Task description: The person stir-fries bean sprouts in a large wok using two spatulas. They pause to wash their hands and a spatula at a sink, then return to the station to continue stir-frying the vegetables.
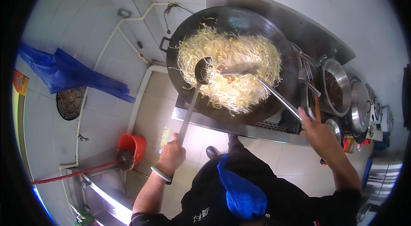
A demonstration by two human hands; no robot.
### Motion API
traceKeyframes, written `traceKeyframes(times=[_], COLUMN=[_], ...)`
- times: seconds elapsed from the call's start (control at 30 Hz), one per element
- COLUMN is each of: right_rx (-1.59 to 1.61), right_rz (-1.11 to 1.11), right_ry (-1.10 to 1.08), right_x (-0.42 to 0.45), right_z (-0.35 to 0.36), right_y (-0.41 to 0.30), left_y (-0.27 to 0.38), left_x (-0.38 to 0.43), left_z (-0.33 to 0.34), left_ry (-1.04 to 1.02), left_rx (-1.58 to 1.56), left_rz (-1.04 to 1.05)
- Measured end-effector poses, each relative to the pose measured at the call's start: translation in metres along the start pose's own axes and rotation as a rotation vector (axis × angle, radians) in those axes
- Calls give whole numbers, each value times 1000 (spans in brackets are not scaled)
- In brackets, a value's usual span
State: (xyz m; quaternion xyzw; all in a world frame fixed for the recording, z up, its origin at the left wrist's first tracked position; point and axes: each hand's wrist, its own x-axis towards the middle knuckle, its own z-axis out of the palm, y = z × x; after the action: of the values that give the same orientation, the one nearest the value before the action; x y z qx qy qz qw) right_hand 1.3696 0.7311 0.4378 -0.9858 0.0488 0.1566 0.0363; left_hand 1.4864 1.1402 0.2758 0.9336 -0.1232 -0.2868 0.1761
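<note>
A large dark wok [237, 17] holds a wide heap of bean sprouts [260, 49], with a few reddish-brown bits showing near its middle. My left hand [172, 153] grips the handle of a ladle [189, 113], whose dark round bowl rests against the left part of the heap. In my right hand [318, 136] is the metal handle of a wok spatula [279, 94]. Its blade lies in the middle of the sprouts, partly covered by them. Both tools slant inward over the wok's near rim.
Right of the wok stand a steel bowl of dark food [334, 88], a lidded pot [359, 107] and wire strainers [303, 68]. A red bucket [138, 149] and mop are on the floor at left. Blue plastic sheeting [74, 72] hangs on the left wall.
</note>
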Motion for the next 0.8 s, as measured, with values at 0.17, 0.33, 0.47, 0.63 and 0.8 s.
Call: traceKeyframes(times=[0.17,0.33,0.47,0.63,0.8], right_rx=[78,-183,-125,-204,-290], right_rz=[217,220,36,37,15], right_ry=[-104,-204,-75,58,166], right_x=[-50,-86,-38,29,65], right_z=[-20,-27,42,101,124], right_y=[-23,-35,0,40,62], left_y=[-37,-54,-50,-8,35], left_x=[-9,12,12,50,93], left_z=[8,17,17,18,10], left_ry=[83,95,35,-23,-143], left_rx=[83,72,99,-130,-172], left_rz=[100,246,166,97,147])
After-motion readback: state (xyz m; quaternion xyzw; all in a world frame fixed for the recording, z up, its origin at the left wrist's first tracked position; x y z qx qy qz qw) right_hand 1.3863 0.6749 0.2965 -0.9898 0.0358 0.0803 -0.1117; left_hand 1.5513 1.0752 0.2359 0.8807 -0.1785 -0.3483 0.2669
